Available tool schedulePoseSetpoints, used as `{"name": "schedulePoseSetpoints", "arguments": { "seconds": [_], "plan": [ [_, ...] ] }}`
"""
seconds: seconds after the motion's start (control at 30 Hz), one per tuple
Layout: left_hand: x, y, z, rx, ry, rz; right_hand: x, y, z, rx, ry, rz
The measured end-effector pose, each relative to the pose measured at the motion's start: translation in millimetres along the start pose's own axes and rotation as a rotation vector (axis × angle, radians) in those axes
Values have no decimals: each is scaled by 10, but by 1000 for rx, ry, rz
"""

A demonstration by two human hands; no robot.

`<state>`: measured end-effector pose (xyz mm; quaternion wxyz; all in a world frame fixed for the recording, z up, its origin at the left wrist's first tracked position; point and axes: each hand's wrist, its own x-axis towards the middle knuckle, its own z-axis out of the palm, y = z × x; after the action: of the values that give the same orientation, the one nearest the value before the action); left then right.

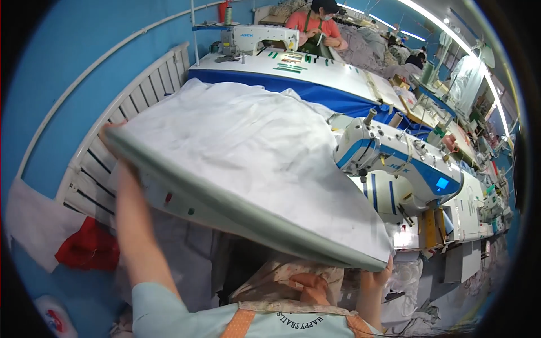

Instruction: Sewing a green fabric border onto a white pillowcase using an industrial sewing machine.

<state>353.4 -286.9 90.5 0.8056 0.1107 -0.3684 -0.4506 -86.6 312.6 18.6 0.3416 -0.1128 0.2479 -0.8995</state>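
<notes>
A large white cloth (236,141) with a grey-green band (225,203) along its near edge lies stretched across the sewing table in front of me. My left hand (107,134) is closed on the far left corner of that band, my arm reaching well forward. At the other end, my right hand (383,274) grips the band's right corner, close to my body. Between them the edge runs slanting and fairly taut. Most of my fingers are hidden by the cloth. Right beside the cloth stands a white and blue sewing machine (394,158); its needle area is partly covered.
A white slatted rail (129,107) and blue wall border the left side. Red cloth (90,248) hangs at lower left. Beyond a blue cover (270,84) is another table with a sewing machine (262,39), where a person in a red top (298,22) works. Thread spools stand at right.
</notes>
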Motion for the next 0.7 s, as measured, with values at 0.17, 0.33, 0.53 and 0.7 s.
{"name": "schedulePoseSetpoints", "arguments": {
  "seconds": [0.17,0.33,0.53,0.7],
  "plan": [
    [-709,2354,-666,451,117,154,121,337,-34,-188,174,303],
    [-2641,3558,-1485,1220,287,-150,25,447,81,-397,266,609],
    [-4698,3409,-1663,2110,-588,-1431,-195,796,67,-626,77,731],
    [-4240,2352,-608,1241,-775,-1206,-269,760,-124,-724,123,666]
  ]
}}
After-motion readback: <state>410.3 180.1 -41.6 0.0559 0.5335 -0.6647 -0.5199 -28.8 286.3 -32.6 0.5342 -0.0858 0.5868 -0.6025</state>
